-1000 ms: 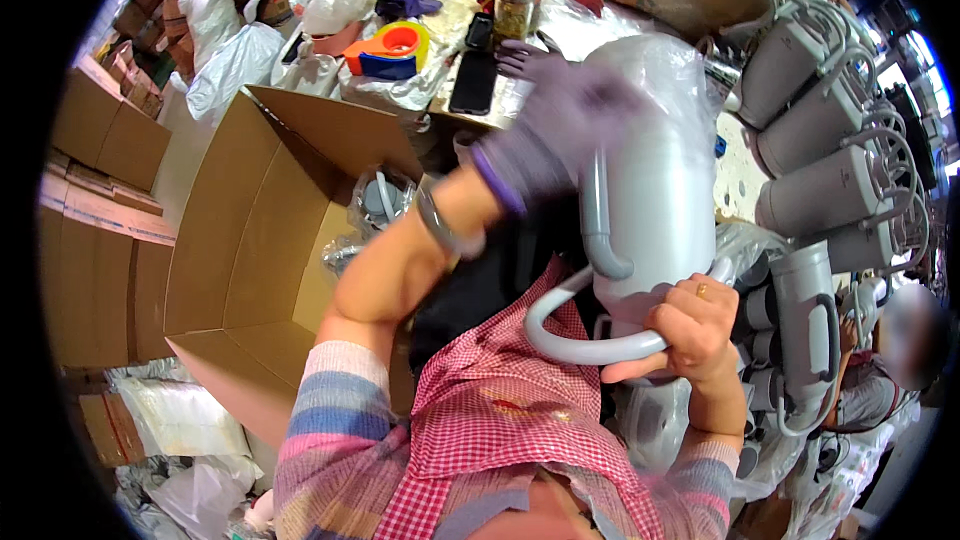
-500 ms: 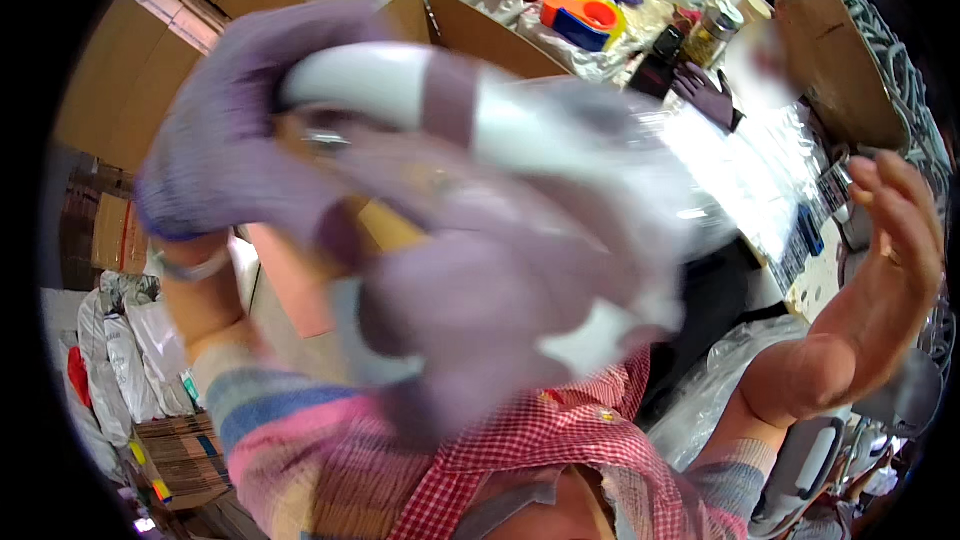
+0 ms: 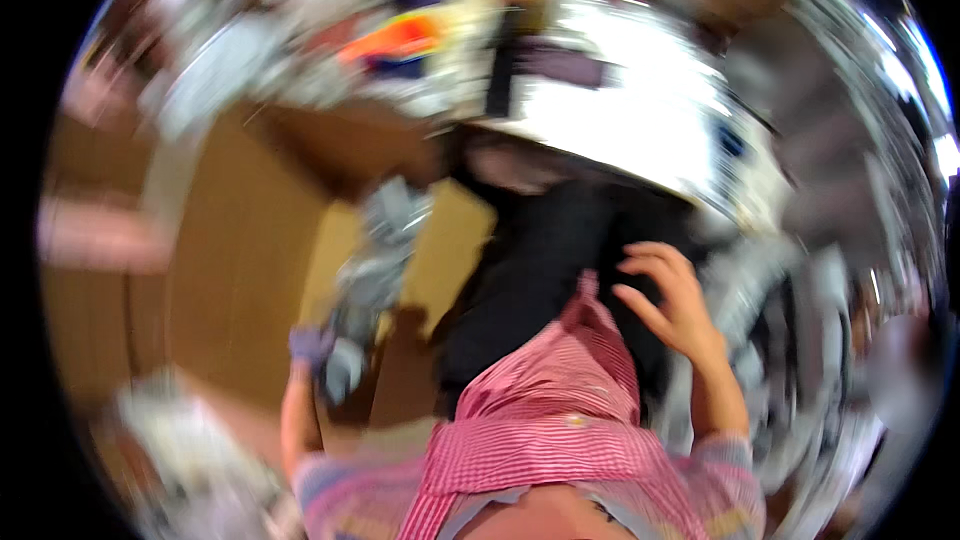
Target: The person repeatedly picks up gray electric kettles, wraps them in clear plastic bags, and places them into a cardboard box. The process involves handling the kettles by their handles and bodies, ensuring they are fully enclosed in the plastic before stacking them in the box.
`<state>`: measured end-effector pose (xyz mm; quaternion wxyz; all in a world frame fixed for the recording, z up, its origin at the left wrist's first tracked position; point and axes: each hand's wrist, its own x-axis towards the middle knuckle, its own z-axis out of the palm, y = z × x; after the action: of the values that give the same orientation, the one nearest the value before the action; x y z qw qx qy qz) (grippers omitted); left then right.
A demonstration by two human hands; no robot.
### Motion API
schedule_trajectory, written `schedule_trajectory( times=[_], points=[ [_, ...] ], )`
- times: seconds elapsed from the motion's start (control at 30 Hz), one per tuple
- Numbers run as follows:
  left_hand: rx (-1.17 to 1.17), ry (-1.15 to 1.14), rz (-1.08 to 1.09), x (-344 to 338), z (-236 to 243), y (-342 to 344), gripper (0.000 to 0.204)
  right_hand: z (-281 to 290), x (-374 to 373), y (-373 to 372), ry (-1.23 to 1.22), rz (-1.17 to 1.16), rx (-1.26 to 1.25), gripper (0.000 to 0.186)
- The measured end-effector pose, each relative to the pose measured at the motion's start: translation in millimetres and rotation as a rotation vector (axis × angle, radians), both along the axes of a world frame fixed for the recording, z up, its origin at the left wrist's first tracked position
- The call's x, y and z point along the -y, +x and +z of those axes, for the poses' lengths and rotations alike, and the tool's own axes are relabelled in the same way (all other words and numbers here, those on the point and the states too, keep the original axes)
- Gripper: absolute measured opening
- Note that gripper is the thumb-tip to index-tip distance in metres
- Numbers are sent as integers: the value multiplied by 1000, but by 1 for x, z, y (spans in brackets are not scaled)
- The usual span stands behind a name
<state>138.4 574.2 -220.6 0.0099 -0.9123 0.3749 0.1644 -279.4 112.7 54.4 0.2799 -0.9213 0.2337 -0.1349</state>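
The picture is badly blurred. My left hand (image 3: 308, 345), in a purple glove, is low at the left side of an open cardboard box (image 3: 240, 250), beside a grey bagged object (image 3: 345, 365) inside it; whether it grips that object is hidden by blur. More grey, plastic-wrapped ware (image 3: 390, 220) lies higher up in the box. My right hand (image 3: 670, 300) is bare and open, fingers apart and slightly bent, over my dark-clothed legs and beside the checked apron (image 3: 545, 400).
Ahead stands a cluttered table (image 3: 610, 130) with a bright orange object (image 3: 400, 38), dark small items and white bags. Grey items are piled along the right (image 3: 820, 170). Cardboard (image 3: 100, 330) and white plastic bundles (image 3: 190, 430) are at the left.
The grey item and clear bag raised before me have gone from there. My left hand has dropped into the box. My right hand has let go and moved lower.
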Motion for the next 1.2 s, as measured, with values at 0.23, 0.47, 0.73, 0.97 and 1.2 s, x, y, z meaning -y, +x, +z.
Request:
schedule_trajectory(
  times=[0.23,0.47,0.73,0.97,1.2],
  points=[
    [-155,67,521,30,-92,-1,41,0,89,-156,-234,-371,-44,25],
    [-220,118,533,54,-104,9,49,35,147,-402,-730,-1355,-479,46],
    [-103,-430,303,123,43,-12,58,117,106,-306,-783,-1271,-342,41],
    [-125,-1220,-571,349,306,-286,76,115,24,-85,-396,-218,-151,47],
    [-570,-1040,-253,323,225,-225,47,17,90,-297,-313,-1034,115,41]
  ],
)
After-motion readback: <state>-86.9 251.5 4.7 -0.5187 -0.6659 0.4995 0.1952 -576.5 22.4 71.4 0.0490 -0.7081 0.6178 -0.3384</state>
